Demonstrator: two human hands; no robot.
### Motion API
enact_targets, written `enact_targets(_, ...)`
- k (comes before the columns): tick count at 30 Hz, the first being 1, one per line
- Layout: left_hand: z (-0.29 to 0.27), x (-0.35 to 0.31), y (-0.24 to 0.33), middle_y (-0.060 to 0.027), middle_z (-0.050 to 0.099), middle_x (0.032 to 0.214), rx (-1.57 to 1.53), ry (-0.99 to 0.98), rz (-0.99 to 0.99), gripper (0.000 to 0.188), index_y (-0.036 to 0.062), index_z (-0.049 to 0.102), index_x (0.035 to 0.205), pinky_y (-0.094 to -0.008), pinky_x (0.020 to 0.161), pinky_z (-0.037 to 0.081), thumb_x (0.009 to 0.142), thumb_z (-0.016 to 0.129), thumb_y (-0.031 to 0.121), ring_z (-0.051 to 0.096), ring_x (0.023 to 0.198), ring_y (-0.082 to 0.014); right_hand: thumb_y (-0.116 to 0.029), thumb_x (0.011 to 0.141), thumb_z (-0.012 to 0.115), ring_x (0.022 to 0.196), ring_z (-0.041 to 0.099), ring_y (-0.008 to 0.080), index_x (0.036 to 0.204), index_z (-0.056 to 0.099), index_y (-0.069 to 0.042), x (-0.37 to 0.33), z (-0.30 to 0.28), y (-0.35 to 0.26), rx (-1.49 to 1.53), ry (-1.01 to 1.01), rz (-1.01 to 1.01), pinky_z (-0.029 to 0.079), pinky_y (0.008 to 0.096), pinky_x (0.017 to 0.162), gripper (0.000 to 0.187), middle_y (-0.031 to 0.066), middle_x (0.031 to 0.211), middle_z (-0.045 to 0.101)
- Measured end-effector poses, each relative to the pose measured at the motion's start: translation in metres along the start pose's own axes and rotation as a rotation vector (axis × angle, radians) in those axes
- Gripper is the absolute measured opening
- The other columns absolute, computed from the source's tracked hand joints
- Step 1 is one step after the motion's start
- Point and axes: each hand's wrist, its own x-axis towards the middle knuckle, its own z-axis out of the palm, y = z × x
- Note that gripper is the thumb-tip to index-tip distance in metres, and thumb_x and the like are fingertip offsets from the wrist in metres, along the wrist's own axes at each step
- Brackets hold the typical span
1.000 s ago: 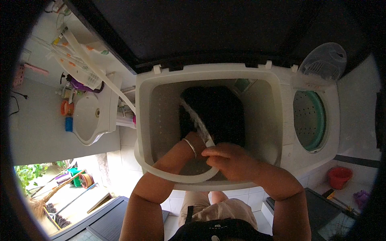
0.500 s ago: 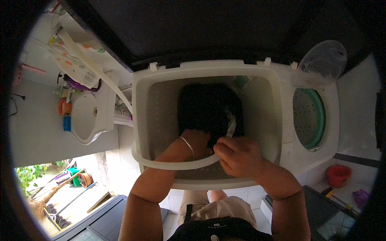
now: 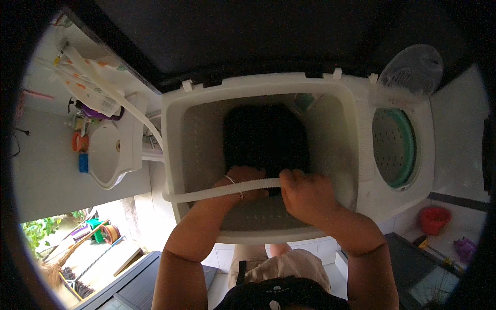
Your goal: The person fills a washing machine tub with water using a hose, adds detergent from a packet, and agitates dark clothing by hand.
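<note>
A pale ribbed hose (image 3: 222, 191) comes over the left rim of the washing machine tub (image 3: 206, 219) and crosses above my left forearm. Its end is in my right hand (image 3: 307, 191), whose fingers are wrapped round it. Down in the tub lies a bulky dark cloth (image 3: 266, 137), too dark to make out its kind. My left hand (image 3: 245, 178), with a light band at the wrist, is closed on the near edge of this cloth; its fingertips are partly hidden.
Right of the tub is the round spin-dryer opening (image 3: 395, 147) with its clear lid (image 3: 412, 70) raised. A washbasin (image 3: 106, 157) stands on the left. On the floor at right sit a red bucket (image 3: 434, 219) and a dark panel (image 3: 403, 258).
My right hand has turned, and the hose lies higher and straighter across my left wrist. The stream of water at the hose end no longer shows. My left hand stays on the cloth.
</note>
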Motion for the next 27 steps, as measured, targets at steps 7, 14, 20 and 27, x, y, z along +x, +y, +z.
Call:
enact_targets(7, 0.018, -0.003, -0.008, -0.0183, 0.056, 0.121, -0.078, 0.093, 0.03, 0.047, 0.0078, 0.051, 0.124, -0.044, 0.099, 0.041, 0.085, 0.061, 0.031, 0.052, 0.114, -0.0341, -0.021, 0.085, 0.058, 0.053, 0.06, 0.032, 0.083, 0.053, -0.005, 0.009, 0.018, 0.016, 0.438, -0.037, 0.076, 0.049, 0.0417, 0.048, 0.017, 0.0144, 0.066, 0.061)
enact_targets(14, -0.026, -0.027, 0.019, -0.0185, 0.058, 0.117, 0.035, 0.266, -0.012, 0.042, 0.0071, 0.057, 0.116, -0.0432, 0.093, 0.044, 0.078, 0.065, 0.021, 0.054, 0.11, -0.0345, -0.017, 0.09, 0.055, 0.05, 0.06, 0.0176, 0.097, 0.054, 0.0, 0.023, 0.009, 0.019, 1.072, -0.08, 0.397, 0.049, 0.0303, 0.046, 0.019, 0.0115, 0.077, 0.067)
enact_targets(20, -0.014, -0.013, 0.003, -0.0163, 0.063, 0.109, -0.256, 0.38, 0.001, 0.03, 0.0096, 0.059, 0.113, -0.0414, 0.088, 0.047, 0.083, 0.057, 0.013, 0.06, 0.101, -0.0301, -0.014, 0.092, 0.052, 0.052, 0.059, 0.0113, 0.103, 0.053, 0.001, 0.022, 0.009, 0.015, 1.2, -0.034, 0.32, 0.049, 0.025, 0.048, 0.018, 0.0092, 0.084, 0.067)
enact_targets(27, -0.026, -0.026, 0.007, -0.0116, 0.065, 0.105, -0.103, 0.21, -0.042, 0.026, 0.0149, 0.061, 0.112, -0.0389, 0.083, 0.049, 0.09, 0.051, 0.024, 0.063, 0.096, -0.026, -0.012, 0.093, 0.051, 0.058, 0.061, 0.0127, 0.099, 0.053, 0.0, 0.02, 0.013, 0.01, 1.246, -0.026, 0.161, 0.051, 0.0263, 0.052, 0.014, 0.0093, 0.089, 0.066)
